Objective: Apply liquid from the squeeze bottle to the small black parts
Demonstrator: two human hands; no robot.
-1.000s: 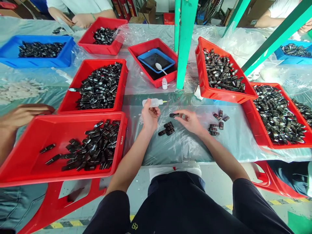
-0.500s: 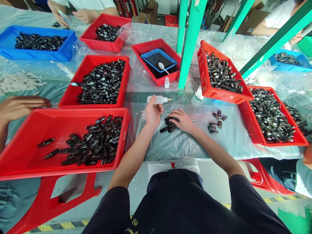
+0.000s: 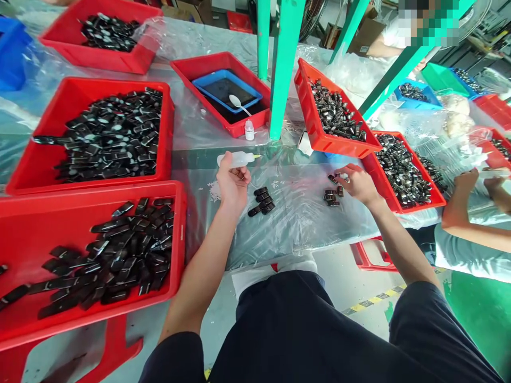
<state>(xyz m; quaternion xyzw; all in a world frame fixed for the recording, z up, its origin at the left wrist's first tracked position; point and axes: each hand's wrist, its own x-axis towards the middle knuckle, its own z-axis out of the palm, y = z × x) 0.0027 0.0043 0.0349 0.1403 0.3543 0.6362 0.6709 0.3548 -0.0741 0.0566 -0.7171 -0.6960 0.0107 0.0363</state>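
Note:
My left hand [image 3: 233,183] is closed around a white squeeze bottle [image 3: 236,159] with a thin yellowish tip pointing right. To its right on the plastic-covered table lies a group of black glossy clip-like pieces [image 3: 262,201], side by side. My right hand [image 3: 357,183] is reached out to the right, its fingers bent down over a small cluster of short dark pieces [image 3: 331,197]. Its fingertips close on one small dark piece [image 3: 342,176], partly hidden by the fingers. Beside my left hand is a little heap of tiny white bits [image 3: 214,191].
Red bins [image 3: 179,234] full of black pieces stand to the left; more red bins [image 3: 319,139] sit at the right. Beyond my hands are a green post [image 3: 284,69], a small dropper bottle [image 3: 249,131] and a blue tray [image 3: 199,82] with a white spoon [image 3: 235,101]. Another person's hands [image 3: 465,183] work at the right.
My right hand has left the group of black pieces near the middle and moved right to the small cluster. My left hand still holds the bottle. The view has turned right.

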